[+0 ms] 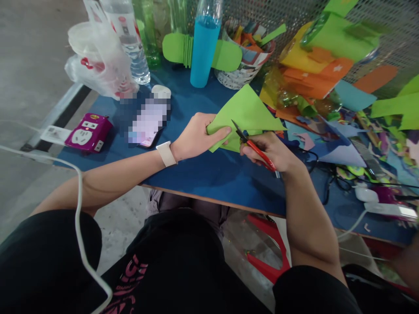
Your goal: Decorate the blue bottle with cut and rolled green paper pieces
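Observation:
My left hand (198,136) grips a folded sheet of bright green paper (247,107), thumb on top and the other fingers beneath. In my right hand (278,150) is a pair of red-handled scissors (261,155), its dark pointed blades angled up and left over the lower part of the paper. Whether the blades are parted cannot be made out. The paper is held just above the blue table (209,174), and one sharp corner of it points right, past my right hand.
Left lie a purple power adapter (88,133), a phone (150,117) and a bagged cup (101,65). Behind stand a water bottle (126,39), a bottle of blue liquid (204,52) and a basket of scraps (242,69). Paper scraps (347,144) and cables cover the right. A white cable (79,205) crosses my left arm.

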`<control>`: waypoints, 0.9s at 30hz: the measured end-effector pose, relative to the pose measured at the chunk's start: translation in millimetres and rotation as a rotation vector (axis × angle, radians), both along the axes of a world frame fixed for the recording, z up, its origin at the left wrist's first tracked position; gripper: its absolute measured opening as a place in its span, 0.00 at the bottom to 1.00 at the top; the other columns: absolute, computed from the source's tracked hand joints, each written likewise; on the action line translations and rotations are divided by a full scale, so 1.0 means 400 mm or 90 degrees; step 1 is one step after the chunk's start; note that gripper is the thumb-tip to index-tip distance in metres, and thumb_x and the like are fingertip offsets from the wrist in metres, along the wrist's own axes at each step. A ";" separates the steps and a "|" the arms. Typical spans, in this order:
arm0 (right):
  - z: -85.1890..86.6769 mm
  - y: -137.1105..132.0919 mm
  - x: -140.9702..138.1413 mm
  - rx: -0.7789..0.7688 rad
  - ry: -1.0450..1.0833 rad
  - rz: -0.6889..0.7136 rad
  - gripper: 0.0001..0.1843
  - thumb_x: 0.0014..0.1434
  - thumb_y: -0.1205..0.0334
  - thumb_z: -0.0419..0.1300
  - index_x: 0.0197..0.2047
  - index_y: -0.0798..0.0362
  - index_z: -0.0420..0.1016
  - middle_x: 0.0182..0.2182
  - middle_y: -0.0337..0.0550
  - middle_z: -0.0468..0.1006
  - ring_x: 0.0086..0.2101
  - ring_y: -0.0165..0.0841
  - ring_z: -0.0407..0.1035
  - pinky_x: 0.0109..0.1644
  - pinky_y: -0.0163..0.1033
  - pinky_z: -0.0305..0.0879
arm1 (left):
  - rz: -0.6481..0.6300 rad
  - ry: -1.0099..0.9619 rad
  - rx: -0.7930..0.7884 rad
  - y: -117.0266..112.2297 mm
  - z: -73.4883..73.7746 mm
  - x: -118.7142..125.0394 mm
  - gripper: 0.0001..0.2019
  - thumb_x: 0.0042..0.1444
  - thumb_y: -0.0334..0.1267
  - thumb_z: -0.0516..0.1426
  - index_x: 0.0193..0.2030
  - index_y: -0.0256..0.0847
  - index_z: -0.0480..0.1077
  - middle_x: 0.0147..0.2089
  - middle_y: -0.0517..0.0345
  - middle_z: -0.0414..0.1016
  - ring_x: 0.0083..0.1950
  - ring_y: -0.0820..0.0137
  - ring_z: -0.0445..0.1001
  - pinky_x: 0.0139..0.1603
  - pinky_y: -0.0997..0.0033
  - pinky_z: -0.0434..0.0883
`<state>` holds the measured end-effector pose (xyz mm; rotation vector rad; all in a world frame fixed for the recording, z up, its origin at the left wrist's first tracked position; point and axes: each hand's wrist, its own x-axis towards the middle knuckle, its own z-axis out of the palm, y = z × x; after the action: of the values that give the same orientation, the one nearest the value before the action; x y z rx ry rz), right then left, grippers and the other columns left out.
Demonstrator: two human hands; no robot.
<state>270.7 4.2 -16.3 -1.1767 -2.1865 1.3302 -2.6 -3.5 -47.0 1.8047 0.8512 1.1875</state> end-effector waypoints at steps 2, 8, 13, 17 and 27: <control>-0.001 0.000 0.002 0.002 -0.005 0.000 0.36 0.66 0.27 0.74 0.26 0.49 0.71 0.18 0.34 0.71 0.19 0.27 0.63 0.24 0.37 0.58 | 0.000 0.003 0.002 0.000 0.000 0.000 0.16 0.75 0.42 0.65 0.33 0.39 0.81 0.32 0.53 0.86 0.29 0.70 0.79 0.29 0.72 0.71; 0.001 0.000 0.000 -0.003 0.003 -0.001 0.37 0.64 0.27 0.75 0.25 0.49 0.70 0.18 0.35 0.71 0.19 0.28 0.63 0.24 0.38 0.58 | 0.006 0.017 0.001 0.002 -0.001 -0.001 0.19 0.75 0.47 0.66 0.33 0.40 0.81 0.30 0.53 0.85 0.29 0.69 0.79 0.28 0.71 0.72; 0.002 0.000 -0.003 0.001 0.004 -0.001 0.37 0.65 0.26 0.74 0.25 0.49 0.71 0.18 0.36 0.71 0.19 0.27 0.63 0.24 0.38 0.57 | 0.013 0.030 -0.010 0.002 -0.004 -0.002 0.19 0.75 0.48 0.67 0.34 0.41 0.81 0.32 0.52 0.85 0.29 0.68 0.79 0.28 0.69 0.73; -0.002 0.002 -0.001 0.003 0.001 -0.004 0.38 0.65 0.26 0.74 0.25 0.49 0.70 0.18 0.36 0.71 0.19 0.27 0.61 0.24 0.39 0.56 | 0.014 0.029 -0.014 -0.001 0.000 -0.002 0.18 0.76 0.47 0.66 0.34 0.40 0.81 0.32 0.52 0.85 0.29 0.69 0.79 0.29 0.70 0.73; 0.001 -0.001 -0.001 -0.007 -0.015 -0.014 0.37 0.64 0.26 0.74 0.25 0.48 0.69 0.19 0.36 0.69 0.20 0.28 0.60 0.25 0.40 0.55 | 0.018 0.027 -0.004 0.003 -0.002 -0.001 0.18 0.73 0.49 0.67 0.33 0.42 0.80 0.31 0.52 0.84 0.29 0.67 0.78 0.27 0.68 0.74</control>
<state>270.3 3.6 -15.9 -1.2220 -2.1795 1.3271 -3.1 -2.4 -47.6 1.8249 0.9060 1.1661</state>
